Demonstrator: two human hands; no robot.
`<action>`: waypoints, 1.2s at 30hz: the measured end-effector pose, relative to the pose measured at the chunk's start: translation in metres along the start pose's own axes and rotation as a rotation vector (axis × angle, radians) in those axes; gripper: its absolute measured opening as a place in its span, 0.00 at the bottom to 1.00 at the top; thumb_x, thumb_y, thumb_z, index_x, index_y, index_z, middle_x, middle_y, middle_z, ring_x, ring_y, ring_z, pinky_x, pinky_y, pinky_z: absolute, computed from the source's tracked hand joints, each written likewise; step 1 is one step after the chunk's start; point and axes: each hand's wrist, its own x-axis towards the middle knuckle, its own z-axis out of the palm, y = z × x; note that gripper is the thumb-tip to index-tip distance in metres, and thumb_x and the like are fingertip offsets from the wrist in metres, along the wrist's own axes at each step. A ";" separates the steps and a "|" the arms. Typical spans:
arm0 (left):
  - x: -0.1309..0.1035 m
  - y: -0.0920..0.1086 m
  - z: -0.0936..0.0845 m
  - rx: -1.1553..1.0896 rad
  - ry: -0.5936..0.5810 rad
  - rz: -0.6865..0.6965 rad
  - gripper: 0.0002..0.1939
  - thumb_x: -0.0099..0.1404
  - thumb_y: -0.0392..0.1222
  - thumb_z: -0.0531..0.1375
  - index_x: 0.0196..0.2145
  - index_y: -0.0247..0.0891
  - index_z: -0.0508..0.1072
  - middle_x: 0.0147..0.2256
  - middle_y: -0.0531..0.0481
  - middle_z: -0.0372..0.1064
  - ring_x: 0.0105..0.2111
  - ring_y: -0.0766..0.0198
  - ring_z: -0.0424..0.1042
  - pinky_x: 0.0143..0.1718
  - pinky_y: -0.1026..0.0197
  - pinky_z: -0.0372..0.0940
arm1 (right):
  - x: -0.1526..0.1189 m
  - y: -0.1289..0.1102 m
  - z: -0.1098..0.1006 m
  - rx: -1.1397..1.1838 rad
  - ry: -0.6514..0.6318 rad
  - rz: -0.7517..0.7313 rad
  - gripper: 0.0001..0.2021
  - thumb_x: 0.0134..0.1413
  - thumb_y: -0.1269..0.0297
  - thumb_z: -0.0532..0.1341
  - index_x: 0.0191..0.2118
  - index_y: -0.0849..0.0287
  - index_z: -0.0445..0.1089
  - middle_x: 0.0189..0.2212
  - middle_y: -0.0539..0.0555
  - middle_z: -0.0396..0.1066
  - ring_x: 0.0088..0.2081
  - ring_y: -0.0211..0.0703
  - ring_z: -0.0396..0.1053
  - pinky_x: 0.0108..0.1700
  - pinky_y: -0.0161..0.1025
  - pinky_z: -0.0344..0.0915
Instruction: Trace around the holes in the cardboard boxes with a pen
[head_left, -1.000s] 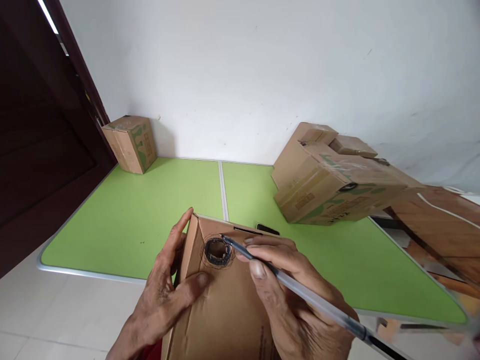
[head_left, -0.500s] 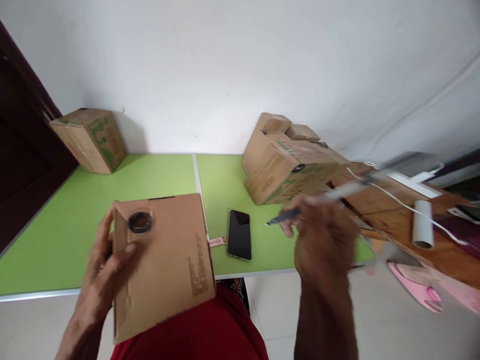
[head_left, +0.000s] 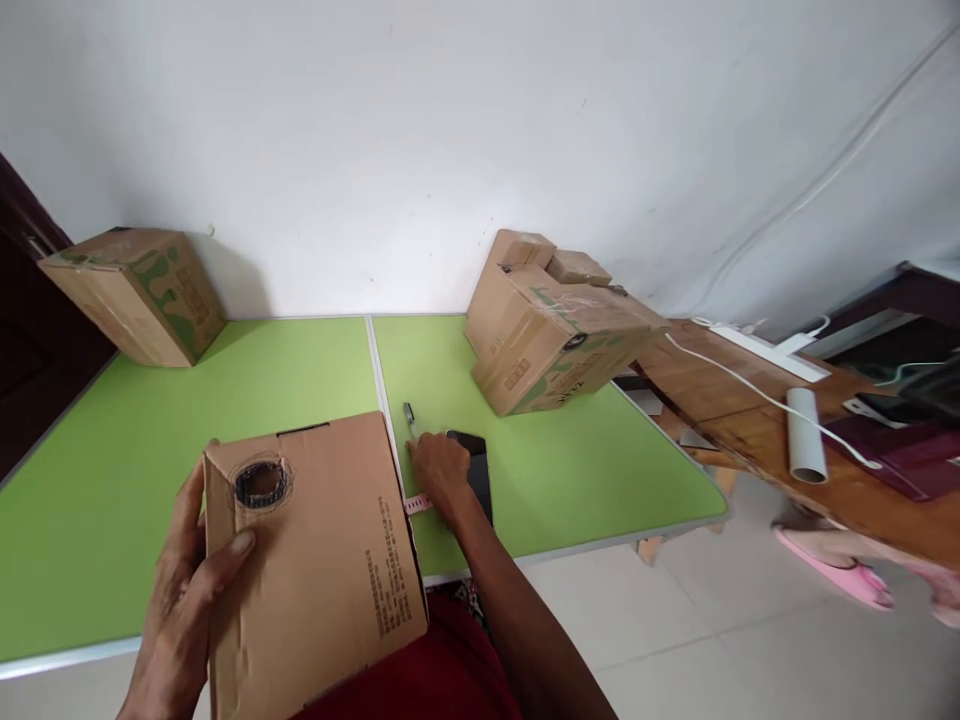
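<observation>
A brown cardboard box [head_left: 322, 560] is tilted up in front of me, with a ragged round hole in its upper left corner and dark ink scribbled around it. My left hand [head_left: 191, 590] grips its left side, thumb on the front face and fingers behind. My right hand [head_left: 442, 468] is down on the green table, its fingers closed at the lower end of a slim pen-like tool [head_left: 410, 418] with a dark end. Much of that tool is hidden by the fingers. Beneath and beside this hand lie a black phone [head_left: 480, 470], partly covered, and a pink strap [head_left: 418, 504].
Taped cartons [head_left: 555, 340] are grouped at the back right of the green table [head_left: 600, 490]; another carton [head_left: 142, 295] stands back left. A wooden table [head_left: 720, 420] on the right bears a white tube [head_left: 806, 435], a power strip [head_left: 772, 352] and a cable. Someone's foot wears a pink slipper [head_left: 840, 575].
My right hand has moved left and down from the air at the right to the table beside the phone, bringing the tool along. My left hand still holds the box.
</observation>
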 end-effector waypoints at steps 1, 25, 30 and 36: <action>0.000 0.001 0.001 0.018 0.006 -0.031 0.55 0.61 0.70 0.74 0.80 0.63 0.61 0.75 0.56 0.68 0.74 0.33 0.66 0.64 0.47 0.74 | -0.003 -0.001 -0.005 -0.118 0.019 0.056 0.17 0.75 0.56 0.71 0.61 0.59 0.77 0.60 0.59 0.78 0.58 0.57 0.79 0.61 0.59 0.79; -0.003 -0.004 0.014 0.028 -0.015 -0.017 0.61 0.61 0.74 0.72 0.83 0.56 0.55 0.76 0.50 0.68 0.77 0.26 0.62 0.75 0.31 0.65 | -0.042 0.076 -0.050 0.025 0.114 0.299 0.17 0.45 0.53 0.76 0.39 0.56 0.77 0.42 0.63 0.86 0.51 0.68 0.83 0.50 0.49 0.76; -0.004 0.000 0.015 0.023 -0.021 -0.034 0.61 0.63 0.74 0.71 0.84 0.56 0.52 0.75 0.49 0.69 0.81 0.25 0.50 0.75 0.31 0.65 | -0.059 0.080 -0.055 0.486 0.001 0.255 0.27 0.43 0.47 0.74 0.47 0.57 0.77 0.45 0.64 0.87 0.50 0.67 0.85 0.51 0.55 0.81; 0.005 -0.009 0.011 0.006 -0.034 -0.034 0.61 0.58 0.72 0.74 0.82 0.61 0.56 0.76 0.51 0.68 0.76 0.23 0.62 0.78 0.25 0.56 | -0.111 0.043 -0.074 1.187 -0.155 0.201 0.27 0.54 0.57 0.83 0.56 0.59 0.81 0.60 0.65 0.83 0.56 0.60 0.85 0.57 0.56 0.83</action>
